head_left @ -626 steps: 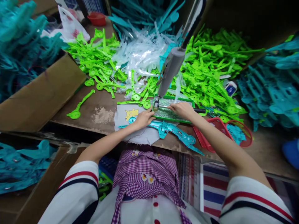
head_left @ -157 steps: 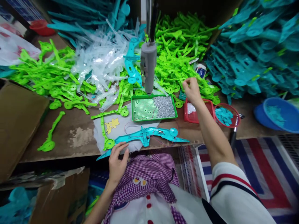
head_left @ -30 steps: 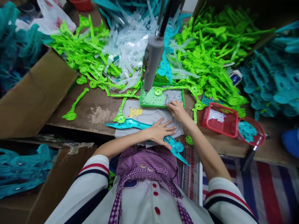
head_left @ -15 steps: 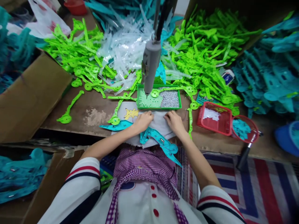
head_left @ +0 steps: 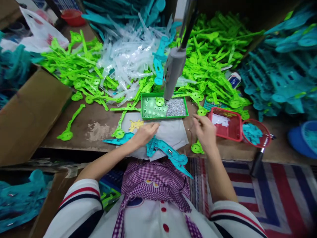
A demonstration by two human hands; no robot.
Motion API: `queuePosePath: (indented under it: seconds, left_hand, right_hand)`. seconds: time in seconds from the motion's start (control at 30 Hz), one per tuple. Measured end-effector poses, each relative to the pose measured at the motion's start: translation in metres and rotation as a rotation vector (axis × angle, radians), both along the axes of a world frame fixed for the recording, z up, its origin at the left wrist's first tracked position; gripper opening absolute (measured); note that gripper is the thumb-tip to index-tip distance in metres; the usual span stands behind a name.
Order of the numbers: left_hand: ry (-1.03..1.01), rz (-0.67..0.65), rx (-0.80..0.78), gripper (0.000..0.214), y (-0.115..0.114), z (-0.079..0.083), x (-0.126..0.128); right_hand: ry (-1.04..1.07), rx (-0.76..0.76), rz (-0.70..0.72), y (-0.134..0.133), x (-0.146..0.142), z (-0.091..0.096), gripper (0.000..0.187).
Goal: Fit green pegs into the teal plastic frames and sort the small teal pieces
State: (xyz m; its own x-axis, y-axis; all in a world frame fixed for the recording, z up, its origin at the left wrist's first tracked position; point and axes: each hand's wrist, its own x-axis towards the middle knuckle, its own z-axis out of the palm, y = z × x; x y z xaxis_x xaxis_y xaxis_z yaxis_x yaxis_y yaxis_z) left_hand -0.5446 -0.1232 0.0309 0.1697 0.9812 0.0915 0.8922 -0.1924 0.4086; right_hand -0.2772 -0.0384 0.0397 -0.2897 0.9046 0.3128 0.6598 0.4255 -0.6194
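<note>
A long teal plastic part [head_left: 170, 150] lies across a grey cloth [head_left: 173, 132] with a yellow cartoon figure, and its far left end reaches out past my forearm. My left hand [head_left: 146, 134] is closed in a pinch above the teal part; whatever sits between its fingertips is too small to make out. Off the cloth's right edge, my right hand [head_left: 206, 132] has its fingers pressed together over a lime-green arm-shaped piece [head_left: 197, 147], hiding the middle of it. I cannot tell whether these fingers grip that piece or something smaller.
An electric screwdriver [head_left: 174, 71] hangs over a green tray [head_left: 153, 116] of small screws. Behind lie heaps of green pieces [head_left: 210, 56] and clear strips [head_left: 131, 49]. Red containers [head_left: 234, 136] stand right, near a black-handled tool [head_left: 257, 162]. A cardboard box [head_left: 32, 115] borders the left.
My right hand has moved right, off the cloth and over the green piece. My left hand has shifted slightly left and down. The camera view has shifted a little, and the screwdriver hangs farther right.
</note>
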Motion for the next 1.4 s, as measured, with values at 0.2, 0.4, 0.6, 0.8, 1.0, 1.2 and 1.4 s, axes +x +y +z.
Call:
queuePosePath:
  seconds: [0.2, 0.4, 0.6, 0.8, 1.0, 1.2, 1.4]
  left_hand:
    - [-0.008, 0.008, 0.134, 0.026, 0.010, 0.025, -0.004]
    - [-0.139, -0.239, -0.108, 0.027, -0.021, 0.026, 0.083]
    - [-0.036, -0.180, -0.256, 0.027, 0.046, -0.003, 0.150]
    - [-0.106, -0.166, -0.334, 0.012, 0.091, -0.023, 0.155]
    - [-0.052, -0.258, -0.207, 0.022, 0.047, 0.008, 0.133]
    - [0.095, -0.557, -0.199, 0.028, -0.037, -0.002, 0.116]
    - [0.008, -0.330, -0.175, 0.019, -0.002, -0.016, 0.116]
  right_hand:
    - [-0.173, -0.157, -0.311, -0.069, 0.070, -0.032, 0.042]
    - [-0.402, -0.335, -0.340, -0.060, 0.059, -0.049, 0.031]
    - [-0.298, -0.460, -0.344, -0.043, 0.070, -0.047, 0.023]
    - [0.130, -0.574, -0.273, -0.040, 0.065, -0.062, 0.037]
    - [0.503, -0.748, -0.212, -0.044, 0.064, -0.061, 0.056]
    - [0.604, -0.724, -0.167, -0.021, 0.053, -0.055, 0.057]
    - [0.548, -0.712, -0.096, 0.013, 0.045, -0.047, 0.053]
